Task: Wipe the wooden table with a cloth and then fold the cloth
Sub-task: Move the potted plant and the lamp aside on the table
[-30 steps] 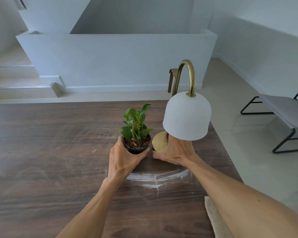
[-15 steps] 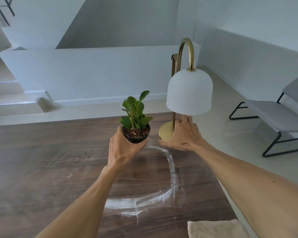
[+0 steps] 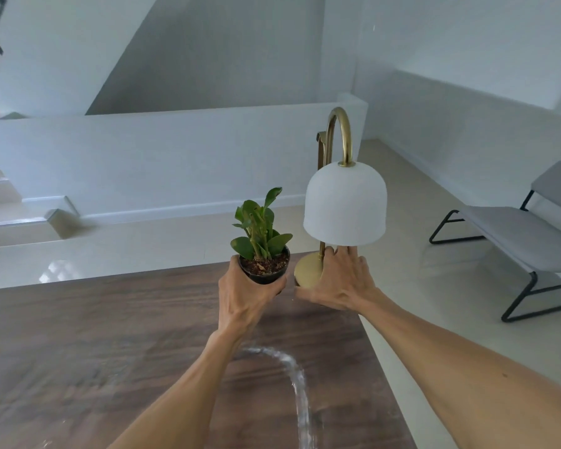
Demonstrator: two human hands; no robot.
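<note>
Wooden table [image 3: 94, 345] under left hand [image 3: 243, 299], right hand [image 3: 340, 286]

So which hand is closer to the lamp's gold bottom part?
The right. The right hand is around the lamp's gold base, touching it. The left hand is beside it to the left, wrapped around the little plant pot instead.

- Left hand [image 3: 240, 296] wraps the black pot of the plant [image 3: 263, 251], just beside the lamp [image 3: 344, 205].
- Right hand [image 3: 340, 283] grips the lamp's brass base.
- Wooden table [image 3: 94, 335] below the lamp shows a curved wet streak [image 3: 297, 380].
- Grey chair [image 3: 515, 234] beyond the lamp.
</note>
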